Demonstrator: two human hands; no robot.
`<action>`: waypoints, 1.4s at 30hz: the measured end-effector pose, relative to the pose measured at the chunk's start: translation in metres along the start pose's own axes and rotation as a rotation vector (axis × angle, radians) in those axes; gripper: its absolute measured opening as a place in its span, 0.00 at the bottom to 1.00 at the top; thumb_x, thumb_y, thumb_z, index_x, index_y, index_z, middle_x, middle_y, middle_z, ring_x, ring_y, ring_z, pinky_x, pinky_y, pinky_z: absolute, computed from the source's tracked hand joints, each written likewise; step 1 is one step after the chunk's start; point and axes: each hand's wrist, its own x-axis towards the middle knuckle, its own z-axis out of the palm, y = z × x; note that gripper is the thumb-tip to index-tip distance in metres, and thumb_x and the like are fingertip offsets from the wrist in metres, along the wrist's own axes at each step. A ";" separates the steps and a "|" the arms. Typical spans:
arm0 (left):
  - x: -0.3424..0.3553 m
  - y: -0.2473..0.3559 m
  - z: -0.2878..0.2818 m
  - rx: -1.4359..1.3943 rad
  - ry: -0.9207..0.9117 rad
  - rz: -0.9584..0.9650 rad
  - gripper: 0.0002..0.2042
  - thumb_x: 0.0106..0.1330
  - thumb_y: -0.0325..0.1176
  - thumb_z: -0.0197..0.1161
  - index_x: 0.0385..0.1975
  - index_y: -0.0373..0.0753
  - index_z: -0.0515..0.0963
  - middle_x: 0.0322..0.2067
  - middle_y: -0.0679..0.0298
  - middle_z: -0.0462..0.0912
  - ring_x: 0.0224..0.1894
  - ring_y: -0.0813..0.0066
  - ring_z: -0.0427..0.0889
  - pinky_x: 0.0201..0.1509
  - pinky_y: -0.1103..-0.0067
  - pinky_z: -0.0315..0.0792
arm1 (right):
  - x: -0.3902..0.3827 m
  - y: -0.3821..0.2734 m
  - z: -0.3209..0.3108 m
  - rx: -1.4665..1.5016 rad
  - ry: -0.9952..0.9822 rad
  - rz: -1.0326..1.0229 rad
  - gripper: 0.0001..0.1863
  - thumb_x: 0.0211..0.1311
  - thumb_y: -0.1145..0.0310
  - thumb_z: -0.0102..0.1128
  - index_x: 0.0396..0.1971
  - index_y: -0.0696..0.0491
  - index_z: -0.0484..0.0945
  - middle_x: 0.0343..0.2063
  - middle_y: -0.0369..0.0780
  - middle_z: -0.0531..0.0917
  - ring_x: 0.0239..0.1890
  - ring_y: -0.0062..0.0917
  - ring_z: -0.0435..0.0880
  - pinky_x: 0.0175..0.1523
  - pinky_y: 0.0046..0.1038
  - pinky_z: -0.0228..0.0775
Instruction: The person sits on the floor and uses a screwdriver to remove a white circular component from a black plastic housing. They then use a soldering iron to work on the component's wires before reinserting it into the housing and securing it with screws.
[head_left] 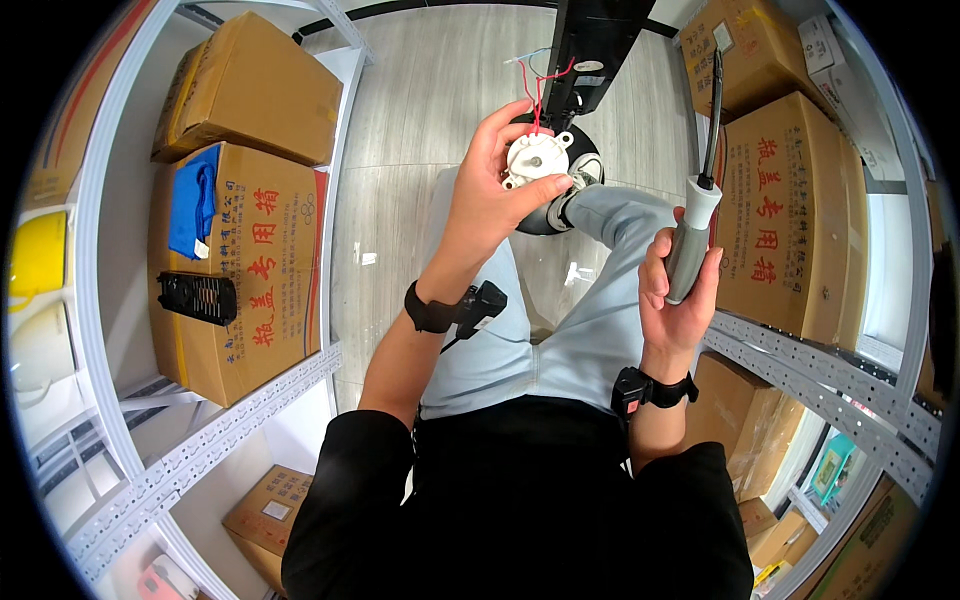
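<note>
My left hand (482, 190) is closed around a small round white plastic part (527, 166), thumb on one side and fingers on the other. A short shaft stands at its centre, and screw lugs stick out at its rim. Thin red wires (538, 103) rise from it toward a tall black housing (592, 62), beside which a blue-white wire also shows. Upright in my right hand (676, 318) is a screwdriver (690, 245) with a grey handle, its long dark shank pointing up and away from the white part. Its tip touches nothing that I can see.
The black housing stands on a round black base (545, 222) beside my shoe (588, 170). Metal shelves flank me, with cardboard boxes (290, 290) on the left and more boxes (790, 220) on the right. A blue cloth (193, 205) and black slotted piece (197, 297) lie on a left box.
</note>
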 end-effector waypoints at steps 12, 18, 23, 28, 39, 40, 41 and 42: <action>-0.001 -0.004 -0.004 -0.363 -0.023 -0.132 0.23 0.77 0.38 0.47 0.68 0.38 0.59 0.56 0.49 0.75 0.39 0.75 0.75 0.39 0.80 0.69 | -0.002 0.002 -0.007 -0.013 -0.018 0.010 0.31 0.77 0.47 0.39 0.61 0.60 0.66 0.37 0.42 0.78 0.20 0.15 0.69 0.23 0.15 0.59; 0.001 -0.006 -0.007 -0.570 0.025 -0.181 0.21 0.79 0.39 0.43 0.66 0.37 0.62 0.58 0.41 0.73 0.38 0.72 0.76 0.40 0.79 0.71 | -0.002 0.002 -0.006 -0.032 -0.006 0.024 0.31 0.77 0.48 0.39 0.64 0.60 0.61 0.37 0.41 0.75 0.19 0.14 0.69 0.20 0.14 0.59; 0.007 -0.027 -0.026 -0.930 -0.067 -0.268 0.19 0.80 0.36 0.40 0.63 0.31 0.63 0.62 0.36 0.68 0.47 0.62 0.80 0.52 0.73 0.76 | -0.001 0.005 -0.007 -0.080 0.030 0.040 0.30 0.77 0.46 0.39 0.60 0.60 0.65 0.36 0.41 0.77 0.19 0.14 0.68 0.22 0.15 0.59; 0.005 -0.029 -0.022 -1.158 -0.070 -0.403 0.19 0.79 0.33 0.37 0.61 0.29 0.64 0.63 0.39 0.68 0.60 0.50 0.76 0.65 0.65 0.73 | 0.005 0.020 -0.013 -0.015 -0.057 0.027 0.32 0.75 0.43 0.43 0.61 0.57 0.64 0.36 0.39 0.78 0.22 0.16 0.69 0.25 0.18 0.61; 0.005 -0.046 -0.009 -0.949 -0.031 -0.387 0.21 0.76 0.31 0.43 0.64 0.26 0.63 0.63 0.44 0.69 0.65 0.55 0.71 0.72 0.62 0.64 | 0.050 0.066 0.023 -0.604 0.149 0.167 0.29 0.51 0.68 0.77 0.52 0.55 0.74 0.39 0.35 0.80 0.36 0.18 0.80 0.41 0.22 0.73; 0.006 -0.046 -0.008 -0.936 -0.060 -0.369 0.21 0.76 0.32 0.43 0.64 0.26 0.63 0.62 0.45 0.70 0.64 0.56 0.71 0.72 0.63 0.64 | 0.052 0.070 0.023 -0.650 0.131 0.091 0.30 0.50 0.68 0.78 0.53 0.55 0.73 0.40 0.35 0.81 0.38 0.19 0.80 0.44 0.23 0.73; 0.007 -0.046 -0.006 -0.929 -0.091 -0.351 0.21 0.77 0.32 0.44 0.64 0.26 0.63 0.61 0.46 0.71 0.64 0.58 0.72 0.72 0.64 0.64 | 0.055 0.074 0.022 -0.702 0.114 0.015 0.32 0.49 0.67 0.78 0.54 0.55 0.73 0.40 0.36 0.81 0.41 0.20 0.80 0.47 0.24 0.73; 0.008 -0.044 -0.005 -0.908 -0.094 -0.347 0.21 0.77 0.33 0.45 0.63 0.26 0.64 0.61 0.47 0.72 0.63 0.59 0.73 0.71 0.65 0.65 | 0.055 0.076 0.024 -0.727 0.117 -0.026 0.33 0.49 0.67 0.79 0.55 0.55 0.74 0.42 0.36 0.82 0.46 0.22 0.80 0.53 0.25 0.72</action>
